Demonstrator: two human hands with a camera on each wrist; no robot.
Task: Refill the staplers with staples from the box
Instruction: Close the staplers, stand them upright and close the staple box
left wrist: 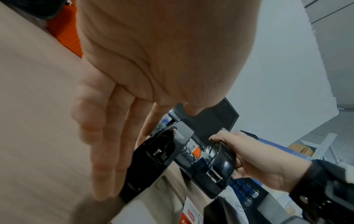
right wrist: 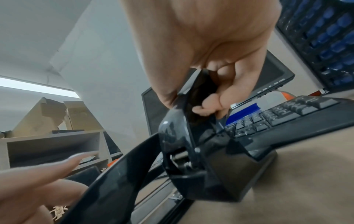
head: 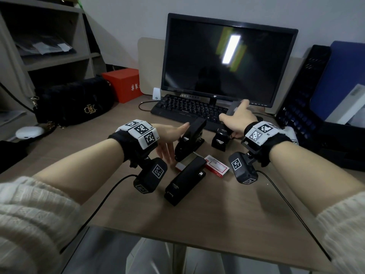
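Now three black staplers sit on the desk [head: 207, 214] in front of the keyboard [head: 183, 110]. The right hand [head: 238, 119] grips the lid of the far stapler [head: 219, 141], thumb on one side and curled fingers [right wrist: 224, 98] on the other, and that lid stands swung up from its base; the right wrist view shows the hinge and spring laid bare. The left hand [head: 167, 139] is spread wide with straight fingers [left wrist: 107, 151] just beside the middle stapler [head: 190, 140], whose top is also tilted up; whether the fingertips touch it I cannot tell. The near stapler [head: 184, 179] lies closed, closest to the desk edge, well apart from both hands. The staple box [head: 216, 166], red and white, lies flat between the near stapler and the right wrist; a second small white and red box [head: 180, 166] peeks out under the middle stapler. Behind stand a dark monitor [head: 227, 62], a black bag [head: 73, 101] and a red box [head: 123, 84] at left
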